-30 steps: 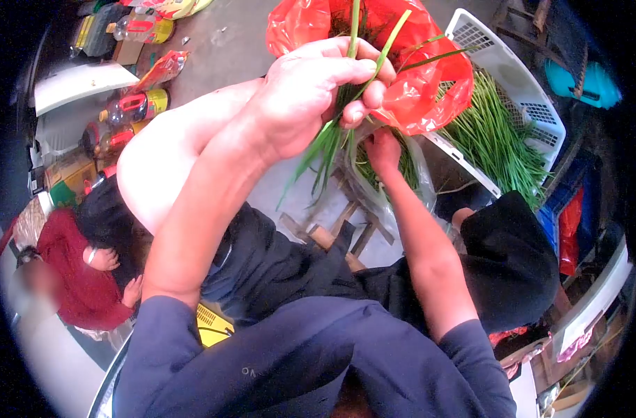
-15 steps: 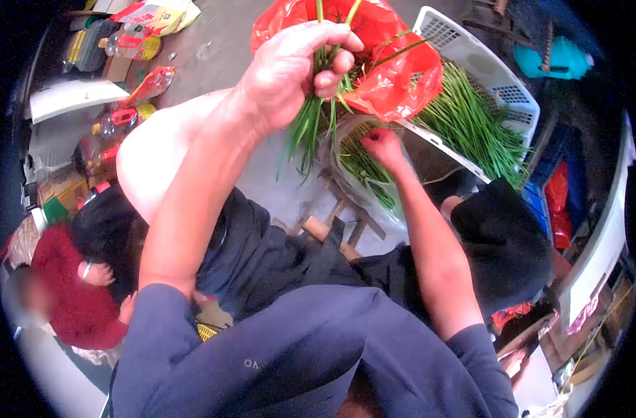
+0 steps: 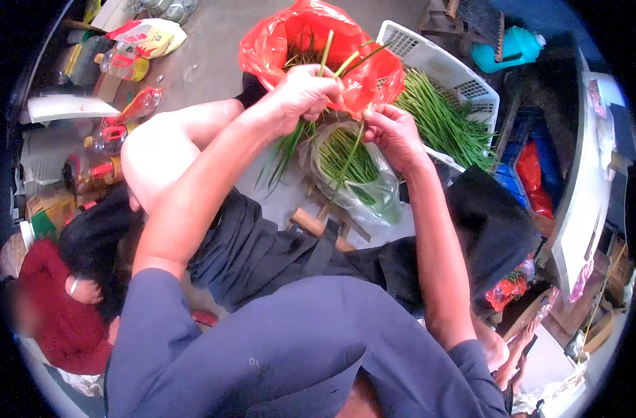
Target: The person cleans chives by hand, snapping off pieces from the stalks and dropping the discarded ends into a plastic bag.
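Note:
My left hand is closed round a small bunch of green stalks, whose ends stick up above the fingers and whose leaves hang below. To its right, my right hand pinches a single green stalk that slants down over the clear plastic bag. More cut green stalks lie inside that bag. Behind my hands a red plastic bag stands open with stalks and dark scraps in it. A white slotted basket at the right holds a large pile of long green stalks.
A wooden piece shows below the clear bag. Bottles and packets stand at the left. A person in a red top sits at the lower left. At the right are a teal jug, a blue crate and a white panel.
My right hand has risen from the clear bag to beside my left hand and now pinches a stalk. The view has shifted, so the bags and basket appear further left.

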The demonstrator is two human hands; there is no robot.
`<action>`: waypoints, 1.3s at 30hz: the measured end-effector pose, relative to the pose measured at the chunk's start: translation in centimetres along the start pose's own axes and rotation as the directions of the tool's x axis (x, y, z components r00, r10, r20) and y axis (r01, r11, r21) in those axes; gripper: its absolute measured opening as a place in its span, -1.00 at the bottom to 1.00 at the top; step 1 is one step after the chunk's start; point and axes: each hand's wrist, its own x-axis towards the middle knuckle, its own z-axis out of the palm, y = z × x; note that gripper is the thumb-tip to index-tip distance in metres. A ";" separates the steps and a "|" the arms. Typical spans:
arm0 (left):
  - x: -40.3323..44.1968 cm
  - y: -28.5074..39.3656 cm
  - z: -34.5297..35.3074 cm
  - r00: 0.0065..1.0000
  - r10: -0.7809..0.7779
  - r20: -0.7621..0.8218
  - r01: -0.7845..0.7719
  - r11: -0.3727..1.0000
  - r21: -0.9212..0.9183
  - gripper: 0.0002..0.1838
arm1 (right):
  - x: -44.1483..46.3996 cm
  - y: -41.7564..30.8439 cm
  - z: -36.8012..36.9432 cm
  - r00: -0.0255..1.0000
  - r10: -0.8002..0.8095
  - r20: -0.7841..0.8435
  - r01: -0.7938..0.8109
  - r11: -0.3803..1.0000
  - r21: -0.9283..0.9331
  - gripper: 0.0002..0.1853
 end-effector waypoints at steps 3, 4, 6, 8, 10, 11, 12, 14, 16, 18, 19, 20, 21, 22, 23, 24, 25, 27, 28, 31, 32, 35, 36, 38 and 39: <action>-0.1 -1.0 0.7 0.993 -0.066 0.097 0.063 0.998 0.030 -0.83 | -0.8 -1.4 0.9 0.999 -0.043 -0.023 0.045 0.991 0.129 -0.88; -0.2 -1.2 1.0 0.987 -0.085 0.135 0.080 0.996 0.039 -0.82 | -0.9 -1.6 1.2 0.999 -0.048 -0.025 0.050 0.990 0.131 -0.88; -0.5 -1.5 1.5 0.976 -0.129 0.178 0.120 0.991 0.060 -0.80 | -1.0 -1.7 1.7 0.994 -0.086 -0.074 0.099 0.975 0.199 -0.88; -0.6 -1.5 1.8 0.960 -0.129 0.250 0.106 0.989 0.104 -0.79 | -0.9 -1.4 1.7 0.990 -0.121 -0.071 0.133 0.967 0.218 -0.86; -0.3 -1.8 1.7 0.963 -0.131 0.235 0.108 0.988 0.109 -0.80 | -0.7 -1.3 1.8 0.986 -0.125 -0.112 0.144 0.972 0.185 -0.85; -0.2 -1.9 1.7 0.967 -0.131 0.219 0.109 0.988 0.109 -0.80 | -0.6 -1.1 1.9 0.986 -0.125 -0.114 0.145 0.971 0.189 -0.85; -0.1 -1.9 1.6 0.966 -0.135 0.220 0.112 0.987 0.113 -0.80 | -0.6 -1.1 2.1 0.973 -0.150 -0.173 0.175 0.975 0.137 -0.85; 0.1 -1.9 1.4 0.960 -0.176 0.218 0.171 0.984 0.042 -0.82 | -0.5 -0.8 1.9 0.956 -0.176 -0.233 0.200 0.976 0.086 -0.84; 0.3 -2.0 1.3 0.959 -0.187 0.213 0.180 0.982 0.055 -0.82 | 0.3 0.0 1.3 0.915 -0.208 -0.347 0.264 0.957 0.122 -0.83; 0.3 -2.1 1.2 0.958 -0.196 0.209 0.195 0.980 0.026 -0.80 | 0.8 0.5 0.8 0.901 -0.212 -0.380 0.278 0.952 0.128 -0.80; 0.3 -2.1 1.2 0.958 -0.198 0.209 0.197 0.980 0.026 -0.80 | 0.8 0.5 0.8 0.904 -0.194 -0.381 0.262 0.956 0.134 -0.78; 0.3 -2.1 1.2 0.961 -0.188 0.202 0.186 0.982 0.028 -0.80 | 0.9 0.6 0.7 0.907 -0.177 -0.382 0.245 0.959 0.139 -0.75; 0.3 -2.1 1.2 0.965 -0.178 0.195 0.175 0.984 0.030 -0.79 | 0.8 0.5 1.0 0.908 -0.175 -0.382 0.244 0.960 0.140 -0.75; 0.4 -2.1 1.2 0.965 -0.178 0.194 0.176 0.984 0.029 -0.79 | 0.7 0.5 1.5 0.914 -0.201 -0.353 0.259 0.958 0.126 -0.73; 0.5 -2.2 1.3 0.970 -0.171 0.171 0.167 0.985 0.039 -0.79 | 0.6 0.4 1.8 0.919 -0.226 -0.324 0.275 0.955 0.113 -0.70; 0.5 -2.2 1.3 0.975 -0.165 0.147 0.159 0.986 0.049 -0.79 | 0.6 0.4 1.9 0.920 -0.222 -0.322 0.271 0.956 0.115 -0.70; 0.4 -2.2 1.3 0.975 -0.171 0.143 0.166 0.985 0.047 -0.79 | 0.6 0.5 2.0 0.936 -0.249 -0.248 0.260 0.965 0.013 -0.71; 0.3 -2.1 1.3 0.974 -0.162 0.159 0.155 0.986 0.053 -0.79 | 0.4 0.4 3.0 0.939 -0.281 -0.198 0.270 0.960 -0.079 -0.71; 0.3 -2.1 1.3 0.974 -0.166 0.156 0.160 0.986 0.052 -0.79 | 0.3 0.4 3.1 0.941 -0.276 -0.197 0.266 0.961 -0.076 -0.71; 0.4 -2.2 1.3 0.972 -0.168 0.162 0.152 0.983 0.103 -0.80 | 0.2 0.4 3.1 0.926 -0.332 -0.180 0.300 0.936 -0.183 -0.67; 0.5 -2.3 1.2 0.972 -0.171 0.160 0.156 0.982 0.103 -0.80 | 0.4 0.5 3.0 0.927 -0.328 -0.179 0.297 0.938 -0.180 -0.67; 0.5 -2.2 1.3 0.961 -0.193 0.200 0.173 0.978 0.113 -0.77 | 0.1 0.0 3.5 0.945 -0.255 -0.203 0.240 0.966 -0.094 -0.64; 0.6 -2.3 1.3 0.960 -0.196 0.200 0.176 0.978 0.113 -0.77 | 0.2 0.1 3.4 0.946 -0.253 -0.203 0.239 0.967 -0.093 -0.64; 0.7 -2.6 1.4 0.969 -0.168 0.183 0.148 0.982 0.116 -0.77 | 0.4 0.4 3.1 0.929 -0.306 -0.210 0.266 0.943 -0.199 -0.64; 0.7 -2.6 1.5 0.968 -0.169 0.183 0.150 0.982 0.116 -0.77 | 0.4 0.4 3.1 0.929 -0.304 -0.211 0.264 0.944 -0.198 -0.64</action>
